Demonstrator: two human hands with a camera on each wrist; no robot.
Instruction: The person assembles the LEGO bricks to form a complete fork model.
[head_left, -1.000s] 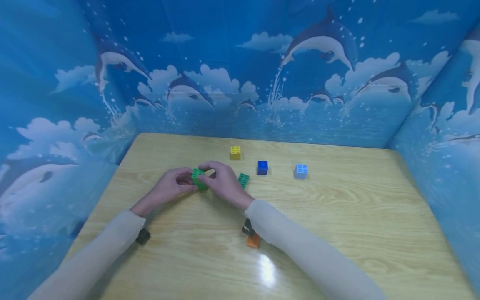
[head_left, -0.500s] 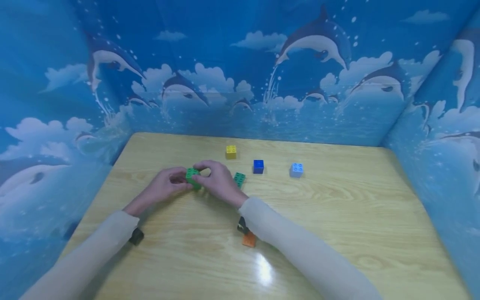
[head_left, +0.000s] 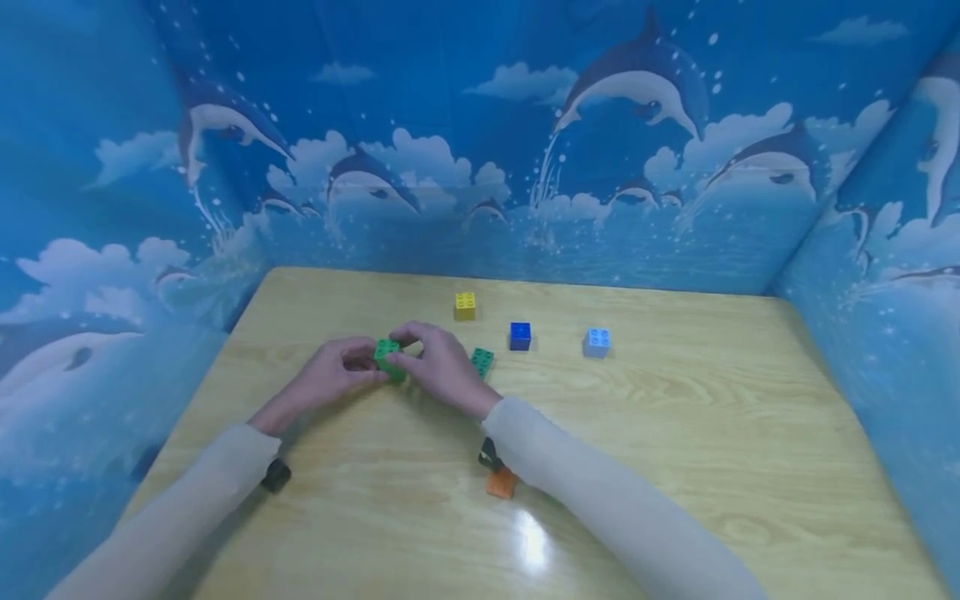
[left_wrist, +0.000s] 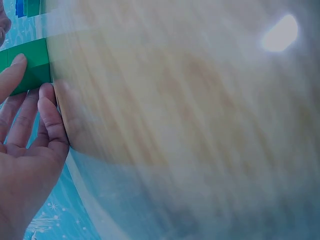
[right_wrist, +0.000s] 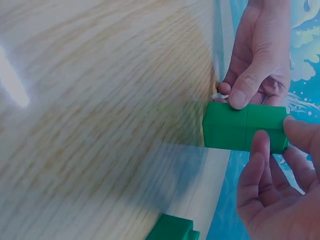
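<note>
Both hands are on the green 2-brick stack [head_left: 389,360], which is upright, studs up, on the left part of the wood-grain tabletop [head_left: 675,433]. R wrist view shows a thin seam betw. the two bricks. Stack's lower end is at or just above the tabletop, can't tell which. L hand [head_left: 337,371] grips the stack from the L side, thumb on the near face, on the lower brick, right by the seam. R hand [head_left: 444,367] pinches the upper brick from the R, thumb on the near face, index finger up at the top end

Other pcs: dk green brick [head_left: 482,361] lies just R of the R hand, partly hidden behind it. Yellow brick [head_left: 465,307] is farther back, studs up; dk blue brick [head_left: 520,337] to its R & a bit nearer; lt blue brick [head_left: 597,343] further R, studs up, well apart from the hands. Orange brick [head_left: 501,483] is nearer the person, next to the blk wrist device [head_left: 490,454] under the R sleeve [head_left: 615,492], partly covered. Another blk device [head_left: 276,475] sits at the L sleeve [head_left: 172,508]. Both sleeves lt-coloured. Blue backdrop [head_left: 465,233] w/ dolphins & clouds stands behind the tabletop & on both sides
</note>
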